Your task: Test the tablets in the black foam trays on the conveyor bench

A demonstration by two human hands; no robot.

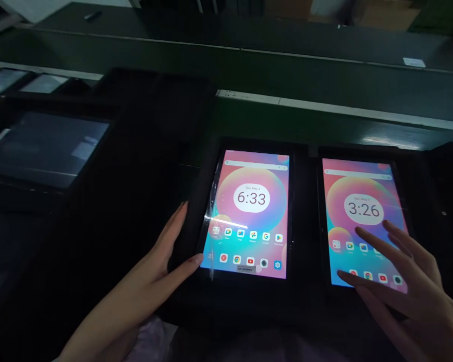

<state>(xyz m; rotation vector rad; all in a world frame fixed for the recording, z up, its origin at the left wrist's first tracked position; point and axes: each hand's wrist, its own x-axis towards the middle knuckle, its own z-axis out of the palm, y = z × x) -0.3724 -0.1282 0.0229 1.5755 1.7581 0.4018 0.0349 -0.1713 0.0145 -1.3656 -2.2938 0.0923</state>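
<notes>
Two lit tablets lie side by side in dark surrounds. The left tablet shows 6:33 over rows of app icons, with a small barcode label at its lower edge. My left hand is at that tablet's lower left, thumb tip at the screen's corner and the other fingers along the dark edge, spread apart from the thumb. The right tablet shows 3:26. Over its lower right part my right hand is spread, fingers apart and holding nothing; whether the fingertips touch the glass I cannot tell.
Another tablet with a dark screen lies at the left, and more screens are behind it. Pale metal strips edge the green surface beyond the tablets. A small white label lies at the far right.
</notes>
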